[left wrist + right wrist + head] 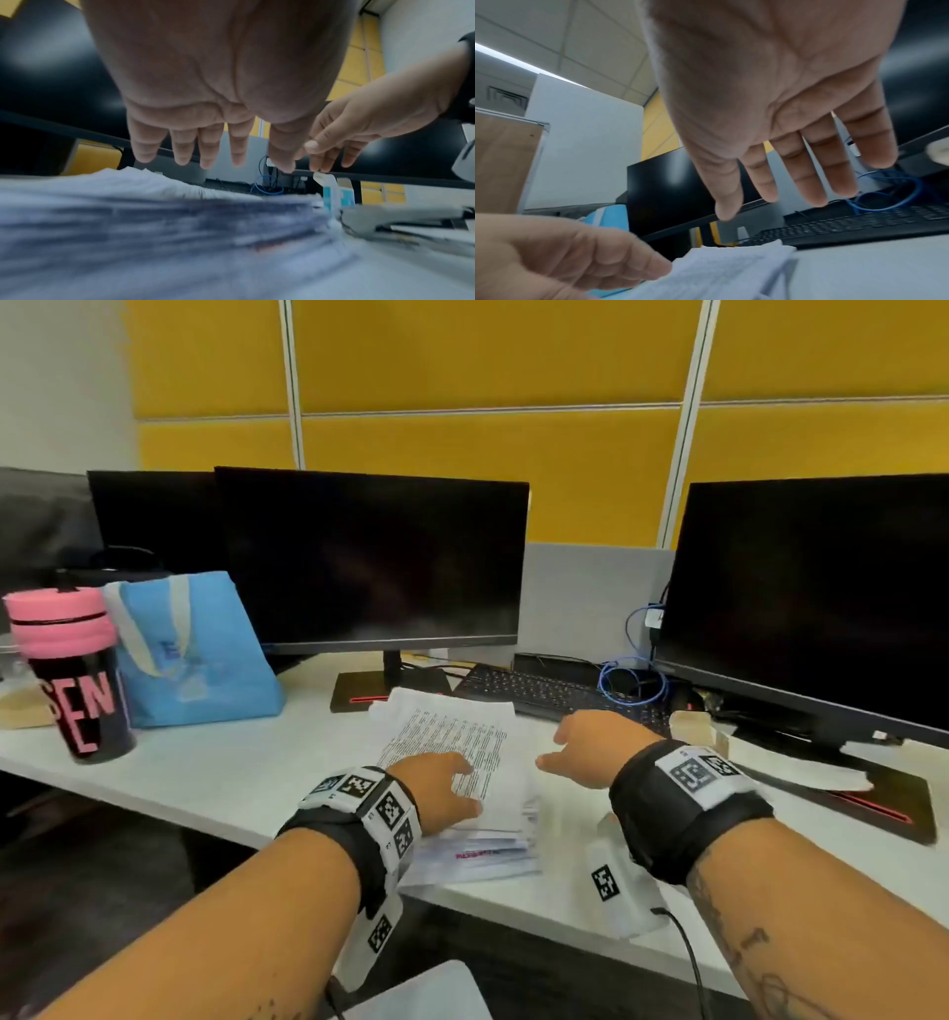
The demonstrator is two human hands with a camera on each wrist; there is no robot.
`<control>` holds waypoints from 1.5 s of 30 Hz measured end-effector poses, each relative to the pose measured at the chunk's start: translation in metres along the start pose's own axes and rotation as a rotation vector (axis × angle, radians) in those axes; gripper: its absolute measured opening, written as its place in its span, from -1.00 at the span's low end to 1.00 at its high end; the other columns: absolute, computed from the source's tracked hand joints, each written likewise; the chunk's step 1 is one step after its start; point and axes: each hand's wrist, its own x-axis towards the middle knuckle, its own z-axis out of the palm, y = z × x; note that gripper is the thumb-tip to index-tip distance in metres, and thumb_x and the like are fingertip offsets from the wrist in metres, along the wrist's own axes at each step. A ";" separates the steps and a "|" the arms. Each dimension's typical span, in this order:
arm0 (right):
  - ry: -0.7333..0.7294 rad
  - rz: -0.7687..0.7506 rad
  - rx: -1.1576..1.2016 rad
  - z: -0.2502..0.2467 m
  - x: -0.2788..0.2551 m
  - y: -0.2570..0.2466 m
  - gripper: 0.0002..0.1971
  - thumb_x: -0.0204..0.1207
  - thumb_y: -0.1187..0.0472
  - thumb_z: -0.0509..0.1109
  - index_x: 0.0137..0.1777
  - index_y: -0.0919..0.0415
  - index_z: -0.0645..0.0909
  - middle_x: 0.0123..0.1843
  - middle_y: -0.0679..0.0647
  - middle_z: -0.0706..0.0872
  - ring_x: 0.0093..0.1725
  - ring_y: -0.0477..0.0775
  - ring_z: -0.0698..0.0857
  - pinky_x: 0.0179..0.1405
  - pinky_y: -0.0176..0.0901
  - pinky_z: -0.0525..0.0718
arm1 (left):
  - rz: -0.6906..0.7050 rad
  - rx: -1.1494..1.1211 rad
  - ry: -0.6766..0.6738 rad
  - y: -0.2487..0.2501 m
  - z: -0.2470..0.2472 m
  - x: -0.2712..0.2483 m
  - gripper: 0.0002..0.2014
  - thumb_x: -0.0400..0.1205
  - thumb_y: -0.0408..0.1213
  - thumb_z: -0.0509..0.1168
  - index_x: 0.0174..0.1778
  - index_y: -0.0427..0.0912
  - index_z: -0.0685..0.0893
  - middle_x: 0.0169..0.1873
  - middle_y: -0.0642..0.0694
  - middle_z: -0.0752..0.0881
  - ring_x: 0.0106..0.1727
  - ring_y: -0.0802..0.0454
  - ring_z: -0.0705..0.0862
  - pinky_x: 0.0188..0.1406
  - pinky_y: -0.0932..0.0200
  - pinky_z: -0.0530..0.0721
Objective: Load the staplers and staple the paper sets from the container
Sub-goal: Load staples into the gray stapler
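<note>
Item: paper stack (464,762), printed sheets piled loosely and fanned, lying on the white desk (231,778) at about 6 o'clock from the centre monitor (369,557), its near edge close to the desk's front edge. Left hand (436,791): we find it spread flat over the stack's near left part, fingers (183,150) straight and slightly apart, gripping nothing; whether the palm presses the paper or hovers just above we cannot tell. Right hand (590,747): we find it at 3 o'clock of the stack, above the desk, fingers (813,182) extended and splayed, holding nothing and touching nothing that we can see. Count: monitors, three, all dark, one at 12 o'clock, a second (154,521) partly behind it at 10 o'clock, a third (811,603) at 2 o'clock; keyboard (549,693), one, black, at 1 o'clock of the stack; blue cable (634,680), one coil, beside the keyboard; blue bag (200,654), one, at 10 o'clock; tumbler (77,680), one, black with a pink lid, at 9 o'clock; small cardboard box (693,724), one, beyond the right hand. We see marker-printed bands on both wrists. Room: yellow partition panels (488,356) behind the desk, white ceiling tiles (564,40) overhead.
</note>
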 end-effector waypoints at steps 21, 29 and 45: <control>-0.044 0.022 0.121 0.067 -0.042 0.047 -0.45 0.48 0.10 0.48 0.48 -0.11 0.50 0.40 -0.06 0.61 0.35 0.01 0.57 0.35 -0.17 0.48 | 0.109 -0.012 -0.023 0.039 0.045 0.005 -0.28 0.61 0.29 0.19 0.64 0.04 0.26 0.58 -0.07 0.43 0.53 -0.10 0.45 0.52 -0.11 0.40; 0.000 0.182 0.395 0.078 -0.050 0.086 -0.33 0.38 0.16 0.58 0.48 -0.06 0.43 0.29 -0.02 0.61 0.15 -0.04 0.56 0.12 -0.28 0.53 | 0.363 -0.197 -0.055 0.110 0.065 0.009 -0.28 0.59 -0.29 0.35 0.65 0.12 0.21 0.50 -0.07 0.51 0.46 -0.06 0.53 0.42 0.07 0.49; 0.117 0.191 0.895 0.116 -0.045 0.104 -0.78 0.28 0.26 0.69 -0.14 0.13 0.73 -0.25 0.01 0.74 -0.29 -0.07 0.63 -0.25 -0.26 0.60 | 0.049 -0.771 0.361 0.116 0.051 0.038 -0.51 0.63 -0.32 0.37 0.42 0.07 0.38 0.16 -0.09 0.62 0.07 -0.10 0.69 0.17 -0.10 0.70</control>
